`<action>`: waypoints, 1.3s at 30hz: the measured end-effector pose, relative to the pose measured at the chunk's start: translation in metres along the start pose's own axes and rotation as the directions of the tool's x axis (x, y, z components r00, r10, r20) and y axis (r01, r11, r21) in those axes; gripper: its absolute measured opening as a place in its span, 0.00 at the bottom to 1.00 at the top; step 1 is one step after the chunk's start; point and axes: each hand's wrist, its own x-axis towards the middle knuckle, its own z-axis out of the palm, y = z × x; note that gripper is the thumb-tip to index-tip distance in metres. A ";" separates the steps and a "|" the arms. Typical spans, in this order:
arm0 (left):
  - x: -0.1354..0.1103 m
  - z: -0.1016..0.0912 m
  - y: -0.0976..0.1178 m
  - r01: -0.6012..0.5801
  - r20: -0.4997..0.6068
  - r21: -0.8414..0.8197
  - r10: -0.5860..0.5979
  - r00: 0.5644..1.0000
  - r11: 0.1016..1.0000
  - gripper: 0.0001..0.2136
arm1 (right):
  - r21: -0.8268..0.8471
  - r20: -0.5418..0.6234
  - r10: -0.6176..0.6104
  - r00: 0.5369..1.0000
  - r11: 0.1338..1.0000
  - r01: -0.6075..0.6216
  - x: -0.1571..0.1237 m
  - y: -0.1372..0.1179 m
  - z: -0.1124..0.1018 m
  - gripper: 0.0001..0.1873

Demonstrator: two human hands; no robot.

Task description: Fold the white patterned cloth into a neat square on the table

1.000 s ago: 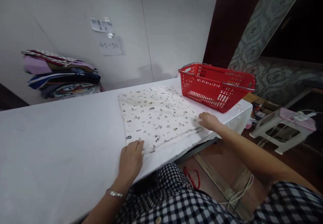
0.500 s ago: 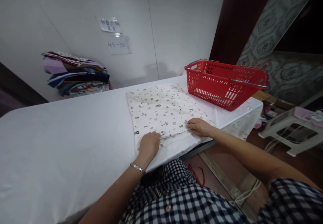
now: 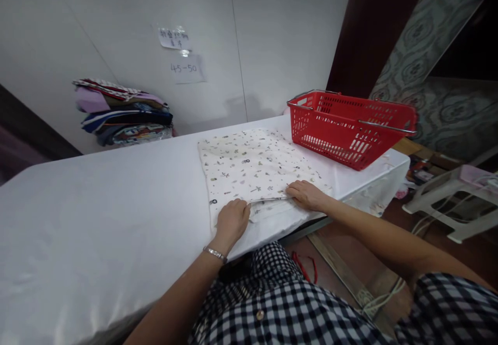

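**A:** Both hands are down on the near edge of the printed cloth [image 3: 252,166], which lies flat on the white-covered desk [image 3: 97,205], just beside the red basket [image 3: 342,137].

**B:** The left hand [image 3: 232,219] is knuckles up with its fingers curled in narrow at the hem. The right hand [image 3: 307,194] lies flatter, with its fingers pointing along the same edge. A thin crease line runs between them.

**A:** Are they pinching the cloth or only pressing it?

**B:** I cannot tell, because the fingertips are tucked out of sight. It looks to me like a fold along the near hem, with a narrow strip turned and both hands setting the line.

**A:** What would a further fold ask of them?

**B:** I'd say an even hold at both ends, so the edge travels straight and the layers stay square. The cloth looks soft and thin, so a lopsided pull would skew it.

**A:** Far left, against the wall, there's a stack of folded fabrics [image 3: 124,114], well apart from the hands.
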 end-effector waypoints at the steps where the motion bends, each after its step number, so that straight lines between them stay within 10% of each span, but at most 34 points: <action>1: 0.000 0.000 0.000 0.004 -0.008 0.001 -0.004 1.000 1.000 0.13 | -0.001 0.006 -0.002 1.000 1.000 0.002 0.001 -0.001 -0.001 0.10; 39: -0.023 0.017 -0.026 -0.385 0.028 0.014 0.385 0.922 0.923 0.15 | 0.110 0.003 -0.207 0.978 0.973 0.205 -0.029 0.007 -0.004 0.15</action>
